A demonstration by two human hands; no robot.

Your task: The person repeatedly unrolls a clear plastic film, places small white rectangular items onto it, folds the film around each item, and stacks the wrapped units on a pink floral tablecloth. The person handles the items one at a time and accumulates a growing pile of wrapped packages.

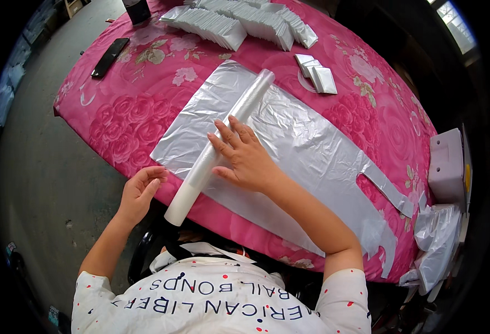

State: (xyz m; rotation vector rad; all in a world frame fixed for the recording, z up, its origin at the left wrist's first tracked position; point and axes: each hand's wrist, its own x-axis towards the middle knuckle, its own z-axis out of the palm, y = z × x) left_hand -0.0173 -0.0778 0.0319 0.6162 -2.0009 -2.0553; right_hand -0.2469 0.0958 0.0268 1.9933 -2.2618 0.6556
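Observation:
A thin, shiny whitish plastic sheet (306,150), shaped like a disposable apron with strap-like ends at the right, lies spread and wrinkled on the table. Slantwise across its left part rests a long pale roll (185,201), its near end sticking out past the table edge. My right hand (244,157) lies on the roll, fingers spread and stretched out. Beside the sheet's near left corner hovers my left hand (141,192), loosely curved with the thumb apart and nothing visible in it. Whether its fingertips touch the sheet, I cannot tell.
A pink floral cloth (128,128) covers the table. Rows of folded white packets (217,30) stand at the back; a few more packets (318,75) lie nearer. A black phone (110,57) is at the left. A pale box (446,167) and crumpled plastic (437,234) are at right.

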